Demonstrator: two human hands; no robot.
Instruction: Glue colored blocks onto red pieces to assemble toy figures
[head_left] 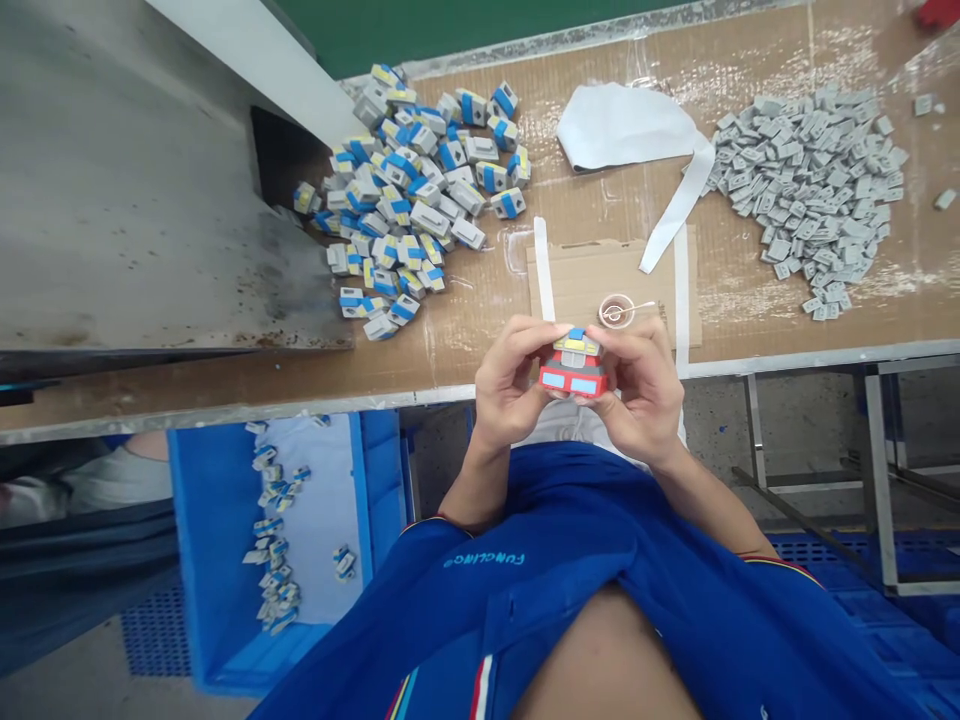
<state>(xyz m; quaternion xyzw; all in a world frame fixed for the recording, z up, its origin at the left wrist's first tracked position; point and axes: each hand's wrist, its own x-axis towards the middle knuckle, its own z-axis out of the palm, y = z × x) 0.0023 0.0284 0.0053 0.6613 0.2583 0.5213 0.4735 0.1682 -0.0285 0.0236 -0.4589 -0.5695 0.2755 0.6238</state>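
Note:
Between my two hands, just past the table's front edge, is a small toy robot part (pixel 574 365) with a red lower body, two pale blue panels and a grey, yellow and blue top. My left hand (pixel 514 385) grips its left side, fingers at the top and thumb below. On the opposite side my right hand (pixel 639 390) pinches it the same way. Just beyond the hands a small clear cup (pixel 616 310) with a white swab stick (pixel 637 306) stands on a cardboard sheet (pixel 577 270) held by white tape.
Grey, blue and yellow parts (pixel 420 180) are heaped at the back left beside a metal machine (pixel 150 200). Small grey pieces (pixel 817 190) form a pile at right. A white cloth (pixel 626 128) lies between. Below left, a blue crate (pixel 217 560) holds several parts.

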